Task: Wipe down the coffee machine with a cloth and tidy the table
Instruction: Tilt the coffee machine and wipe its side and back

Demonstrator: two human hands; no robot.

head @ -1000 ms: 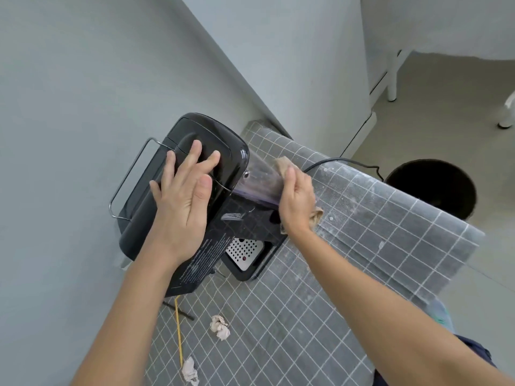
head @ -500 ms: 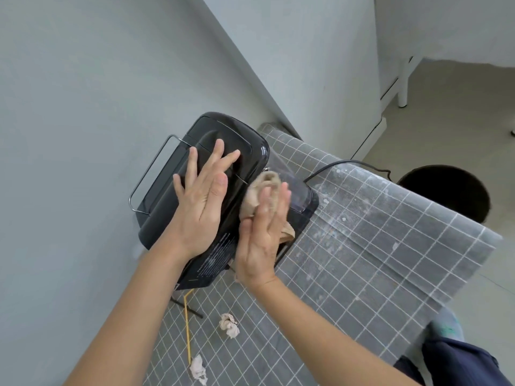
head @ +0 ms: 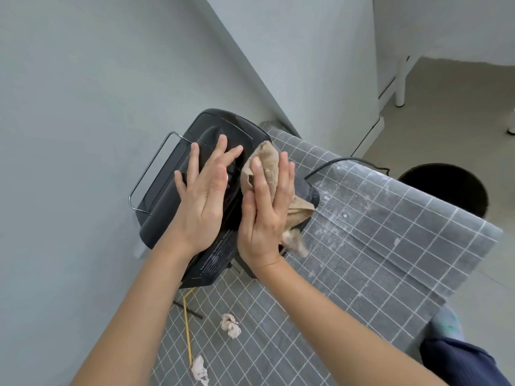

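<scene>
The black coffee machine (head: 167, 196) stands at the table's far left corner against the wall. My left hand (head: 206, 190) lies flat on its top, fingers straight. My right hand (head: 264, 207) presses a beige cloth (head: 267, 162) flat against the machine's right side, fingers straight. One end of the cloth hangs loose below my palm. Two crumpled paper scraps lie on the grey checked table (head: 362, 260): one (head: 230, 325) mid-front, another (head: 199, 371) nearer the front edge.
A yellow stick (head: 187, 327) and a black stick (head: 188, 309) lie in front of the machine. The machine's black cord (head: 345, 160) runs off the far edge. A dark round bin (head: 446, 188) stands on the floor at right. White powder specks dust the tablecloth.
My right hand with the cloth moved from the machine's front spout area up onto its right side and flattened. The view shifted slightly; my left hand stayed on top.
</scene>
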